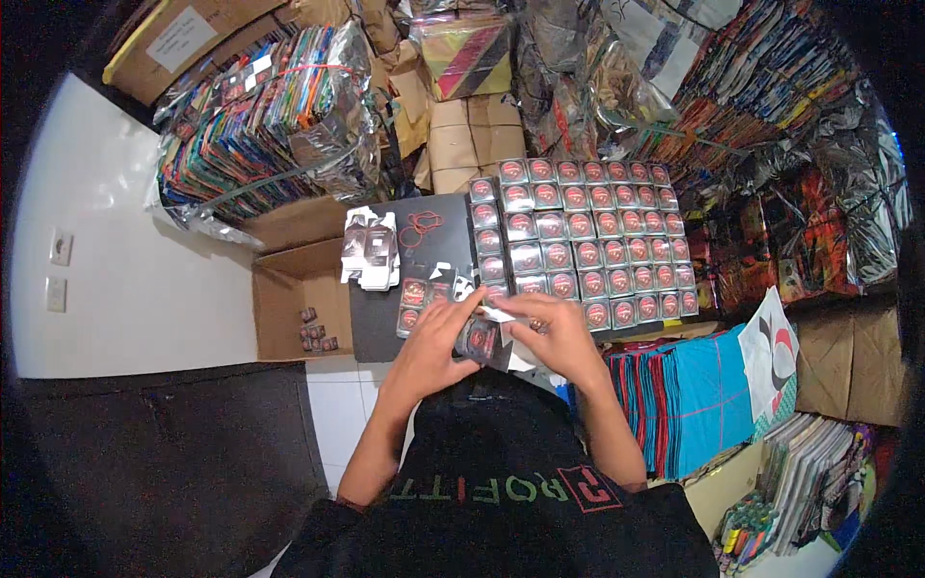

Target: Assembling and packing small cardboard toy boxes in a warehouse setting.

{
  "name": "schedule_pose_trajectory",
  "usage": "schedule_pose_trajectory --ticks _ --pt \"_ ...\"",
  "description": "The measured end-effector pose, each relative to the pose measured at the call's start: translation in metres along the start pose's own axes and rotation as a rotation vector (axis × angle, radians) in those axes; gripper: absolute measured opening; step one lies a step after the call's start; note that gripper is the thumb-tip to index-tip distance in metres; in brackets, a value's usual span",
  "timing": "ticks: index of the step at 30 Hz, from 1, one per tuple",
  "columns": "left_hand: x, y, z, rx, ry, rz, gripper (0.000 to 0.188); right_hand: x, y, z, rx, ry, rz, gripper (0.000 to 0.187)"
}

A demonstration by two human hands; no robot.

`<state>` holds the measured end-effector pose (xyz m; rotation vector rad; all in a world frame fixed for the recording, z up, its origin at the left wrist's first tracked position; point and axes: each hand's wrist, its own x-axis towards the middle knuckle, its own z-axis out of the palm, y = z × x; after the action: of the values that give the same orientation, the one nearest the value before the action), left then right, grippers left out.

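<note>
1. Holds a small dark box (479, 339), printed in red, at the near edge of the grey table (372, 321); shows white flaps (497, 314) at the side toward the right hand (559, 332).
2. Curls the left hand (429, 352) round that box from the left, over the table's near edge; sets the thumb along the near side and the index finger along the far side — spread only as wide as the box, gripping it.
3. Bends the right thumb and index finger toward each other at the flaps, over the same table edge; leaves a narrow gap; cannot tell whether pinching firmly or merely touching.
4. Has, across the right part of the table, closely set rows of square packs (607, 226) with round red print facing up.
5. Has, on the table's left part toward its near edge, a smaller group of similar packs (414, 292); partly hidden by the left hand.
6. Has, at the table's far left, a pile of white-edged cartons (370, 255); just beside it, red rubber bands (420, 228).
7. Has, left of the table, a cardboard box (275, 299) with a few small packs (313, 335) inside.
8. Has, beyond the table, a brown-paper parcel (477, 140); to the near right of the table, a blue-and-red stack (694, 405).
</note>
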<state>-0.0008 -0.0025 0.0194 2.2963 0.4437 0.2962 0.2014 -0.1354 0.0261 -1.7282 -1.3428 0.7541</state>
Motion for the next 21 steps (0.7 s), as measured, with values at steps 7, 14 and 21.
schedule_pose_trajectory --ticks 7,14,21 --pt "-0.006 -0.014 0.015 -0.013 0.184 -0.098 0.088 -0.004 0.002 0.004 0.351 0.234 0.259 0.041" --pt "-0.009 -0.018 0.03 -0.239 0.178 -0.127 0.084 -0.003 0.014 0.002 0.806 0.035 0.279 0.03" --pt "-0.013 -0.016 0.032 -0.123 0.245 -0.101 0.081 -0.003 0.015 0.009 0.565 0.152 0.241 0.017"
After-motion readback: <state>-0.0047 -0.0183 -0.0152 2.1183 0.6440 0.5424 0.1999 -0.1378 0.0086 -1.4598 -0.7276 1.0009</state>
